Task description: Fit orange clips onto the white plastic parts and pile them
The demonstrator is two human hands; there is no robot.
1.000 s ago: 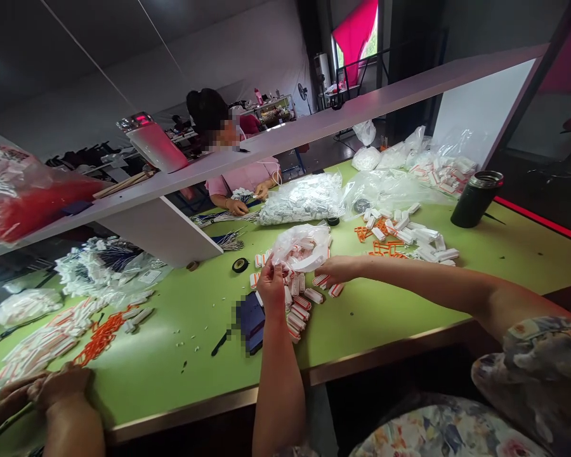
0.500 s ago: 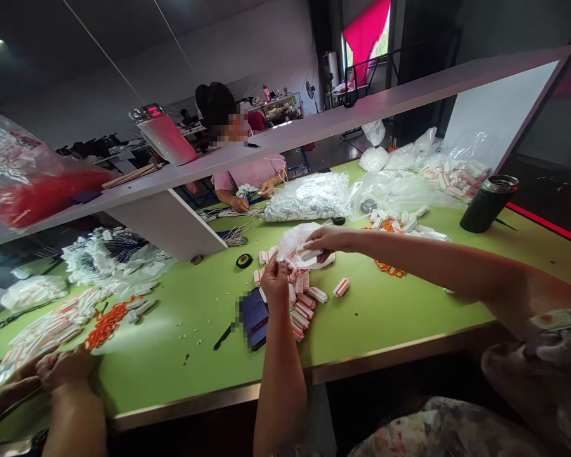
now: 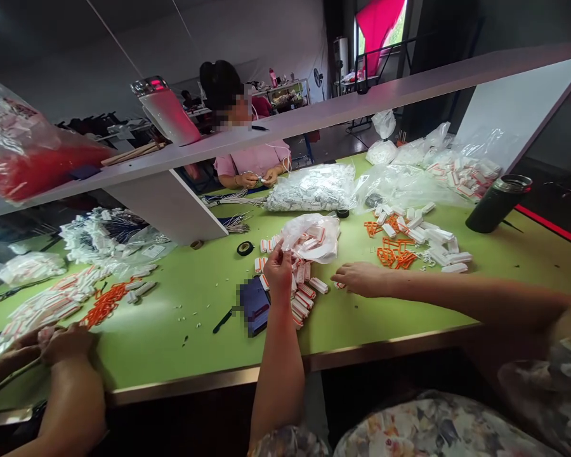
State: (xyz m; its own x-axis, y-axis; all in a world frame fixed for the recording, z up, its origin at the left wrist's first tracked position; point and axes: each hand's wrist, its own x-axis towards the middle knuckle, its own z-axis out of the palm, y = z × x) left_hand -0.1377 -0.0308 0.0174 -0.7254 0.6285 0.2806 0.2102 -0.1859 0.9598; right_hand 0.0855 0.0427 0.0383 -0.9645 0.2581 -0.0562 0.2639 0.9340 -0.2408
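Observation:
My left hand (image 3: 278,271) is raised above the green table (image 3: 181,343), its fingers pinched on the edge of a thin clear plastic bag (image 3: 314,236) that holds small white and red pieces. My right hand (image 3: 360,278) lies low on the table to the right, fingers curled over a small white and red piece (image 3: 339,285). Several more white and red pieces (image 3: 302,297) lie in a loose row between my hands. A dark blue flat object (image 3: 255,304) lies just left of my left wrist.
A co-worker's hands (image 3: 52,343) work at the lower left beside orange chain links (image 3: 105,306). Another person in pink sits across the table (image 3: 252,162). White pieces and orange links (image 3: 409,238), full bags (image 3: 311,187), a black cup (image 3: 497,203), a tape roll (image 3: 245,248) and a white shelf (image 3: 314,120) surround me.
My right hand came out of the bag's mouth and dropped to the table by the loose pieces. My left hand kept its pinch on the bag.

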